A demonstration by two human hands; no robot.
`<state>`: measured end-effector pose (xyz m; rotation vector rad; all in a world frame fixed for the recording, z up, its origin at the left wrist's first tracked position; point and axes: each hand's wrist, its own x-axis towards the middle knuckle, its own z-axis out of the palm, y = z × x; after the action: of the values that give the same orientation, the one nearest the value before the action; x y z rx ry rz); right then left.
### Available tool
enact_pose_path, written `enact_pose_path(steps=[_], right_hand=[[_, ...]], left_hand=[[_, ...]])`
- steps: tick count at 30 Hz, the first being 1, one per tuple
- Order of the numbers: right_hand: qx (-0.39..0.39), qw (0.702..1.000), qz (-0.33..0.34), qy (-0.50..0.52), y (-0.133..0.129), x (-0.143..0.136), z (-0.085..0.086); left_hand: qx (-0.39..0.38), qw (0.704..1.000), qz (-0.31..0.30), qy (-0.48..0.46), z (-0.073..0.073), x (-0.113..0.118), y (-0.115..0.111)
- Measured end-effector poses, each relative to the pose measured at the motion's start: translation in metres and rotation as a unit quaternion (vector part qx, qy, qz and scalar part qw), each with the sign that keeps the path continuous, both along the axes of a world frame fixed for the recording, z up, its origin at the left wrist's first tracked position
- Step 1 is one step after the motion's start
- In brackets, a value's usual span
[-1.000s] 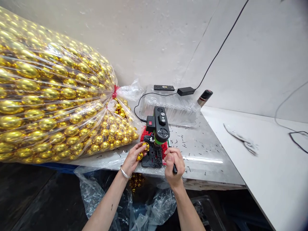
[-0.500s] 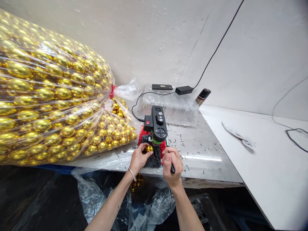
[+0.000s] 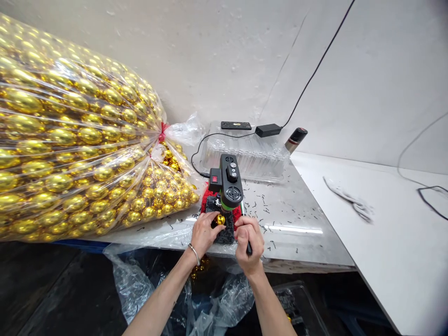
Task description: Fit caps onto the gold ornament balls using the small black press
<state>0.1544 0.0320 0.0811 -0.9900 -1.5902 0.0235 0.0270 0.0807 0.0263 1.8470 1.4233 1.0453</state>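
Observation:
My left hand [image 3: 206,233] pinches a shiny gold ball [image 3: 220,219] between thumb and fingers. The ball sits just below the head of a small black bench machine [image 3: 231,179] with round vents and a green ring. My right hand [image 3: 249,241] is wrapped round a black lever handle [image 3: 249,249] on the machine's right side. Under the ball lies the machine's base [image 3: 228,235], covered with dark scraps, and red material [image 3: 237,213] shows around it. The underside of the machine's head is hidden from me.
A huge clear bag of gold balls [image 3: 77,140] fills the left, with a smaller bag [image 3: 157,193] against it. Behind the machine are clear plastic trays [image 3: 245,158], a power adapter [image 3: 268,130] and a spray can [image 3: 296,140]. Black shavings litter the metal tabletop [image 3: 308,219].
The gold ball in my left hand has shifted slightly right and towards me, and more of it shows. My right hand, still on the lever, has moved slightly left.

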Motion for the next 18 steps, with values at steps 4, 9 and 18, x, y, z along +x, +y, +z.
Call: enact_pose_path(steps=[4, 9, 18], right_hand=[[0.014, 1.0, 0.003, -0.006, 0.002, 0.001, -0.014], [0.044, 0.999, 0.005, -0.01, 0.007, 0.001, -0.027], [0.079, 0.995, -0.016, -0.055, 0.015, 0.003, -0.049]], left_hand=[[-0.052, 0.995, 0.011, -0.081, 0.004, 0.001, 0.002], [-0.083, 0.99, 0.011, -0.116, 0.002, 0.002, 0.005], [-0.061, 0.996, 0.008, -0.065, 0.002, 0.001, 0.004]])
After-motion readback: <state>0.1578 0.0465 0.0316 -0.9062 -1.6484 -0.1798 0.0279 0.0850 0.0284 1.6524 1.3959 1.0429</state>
